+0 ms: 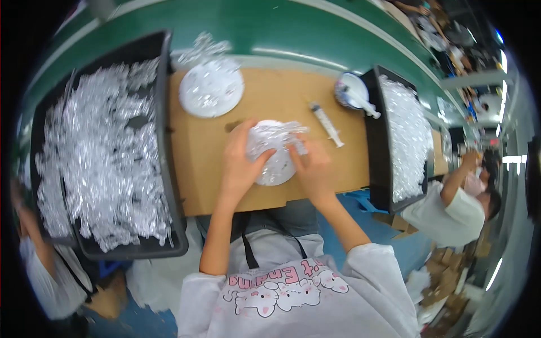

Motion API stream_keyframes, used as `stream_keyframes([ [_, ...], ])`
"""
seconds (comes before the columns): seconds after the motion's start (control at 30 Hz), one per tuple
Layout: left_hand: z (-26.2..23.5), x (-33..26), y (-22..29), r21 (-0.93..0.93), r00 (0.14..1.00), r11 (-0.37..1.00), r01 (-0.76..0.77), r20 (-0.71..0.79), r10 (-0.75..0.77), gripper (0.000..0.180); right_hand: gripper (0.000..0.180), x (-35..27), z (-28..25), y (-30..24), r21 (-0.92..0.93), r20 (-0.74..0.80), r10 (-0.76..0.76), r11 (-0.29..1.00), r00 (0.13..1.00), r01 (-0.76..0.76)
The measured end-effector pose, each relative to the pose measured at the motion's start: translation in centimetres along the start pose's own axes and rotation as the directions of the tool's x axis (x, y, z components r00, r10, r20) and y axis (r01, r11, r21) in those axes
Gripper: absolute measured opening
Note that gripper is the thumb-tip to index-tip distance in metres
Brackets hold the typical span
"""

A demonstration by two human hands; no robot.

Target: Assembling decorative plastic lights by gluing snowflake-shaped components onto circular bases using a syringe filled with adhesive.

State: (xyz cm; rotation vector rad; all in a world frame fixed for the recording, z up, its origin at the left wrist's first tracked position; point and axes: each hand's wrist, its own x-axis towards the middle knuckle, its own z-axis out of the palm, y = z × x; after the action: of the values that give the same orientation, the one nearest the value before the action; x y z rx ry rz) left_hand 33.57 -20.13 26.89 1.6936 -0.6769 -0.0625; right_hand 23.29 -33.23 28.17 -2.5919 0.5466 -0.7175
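**Inspector:** White disc (274, 167) at bench centre, on the cardboard top (200, 158). Left hand (239, 163) is clamped on its rim from nine o'clock. Right hand (313, 169) closes in from three o'clock, fingertips pinching a clear plastic strip (282, 132) across the disc's upper edge.

**Assistant:** Step in hand?

**Inspector:** By my judgement, seating clear pieces onto the disc; it looks partly dressed. I cannot tell whether the strip is fully seated. The next move would call for a steady left grip while the right presses or turns the piece home.

**Assistant:** Surroundings?

**Inspector:** Syringe (327, 125) lies just beside the right hand at one o'clock. A second disc (211, 87) carrying clear pieces sits at eleven o'clock. A small bowl (350, 90) is at two o'clock, touching the right tray (374, 141). The left tray (168, 141) at nine o'clock is heaped with clear parts. Another person (456, 205) works at four o'clock, well apart.
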Motion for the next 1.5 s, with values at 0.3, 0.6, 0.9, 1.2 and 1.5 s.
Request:
stream_keyframes([
  [0.3, 0.8, 0.6, -4.1, -0.043, 0.929, 0.979, 0.198, 0.328, -0.173, 0.043, 0.03, 1.3, -11.8, 3.8, -0.136, -0.014, -0.034, 0.99, 0.999, 0.032],
  [0.6, -0.4, -0.2, -1.7, -0.205, 0.959, 0.938, 0.279, 0.008, -0.284, 0.032, 0.026, 6.0, -19.4, 14.5, -0.593, 0.196, 0.241, 0.801, 0.95, -0.081],
  [0.9, -2.2, -0.2, -1.7, -0.138, 0.937, 0.933, 0.332, -0.065, -0.343, 0.029, 0.025, 5.3, -19.8, 14.4, -0.119, 0.074, 0.266, 0.959, 0.961, -0.256],
  [1.2, -2.8, -0.3, -0.4, -0.142, 0.918, 0.915, 0.378, -0.069, -0.39, 0.032, 0.033, 3.0, -17.2, 9.8, 0.562, 0.157, 0.32, 0.749, 0.934, -0.351],
  [1.5, -2.0, 0.4, 0.5, -0.097, 0.926, 0.927, 0.362, -0.075, -0.37, 0.027, 0.024, -0.5, -4.8, 1.1, 0.574, 0.653, 0.21, 0.49, 0.728, -0.656],
])
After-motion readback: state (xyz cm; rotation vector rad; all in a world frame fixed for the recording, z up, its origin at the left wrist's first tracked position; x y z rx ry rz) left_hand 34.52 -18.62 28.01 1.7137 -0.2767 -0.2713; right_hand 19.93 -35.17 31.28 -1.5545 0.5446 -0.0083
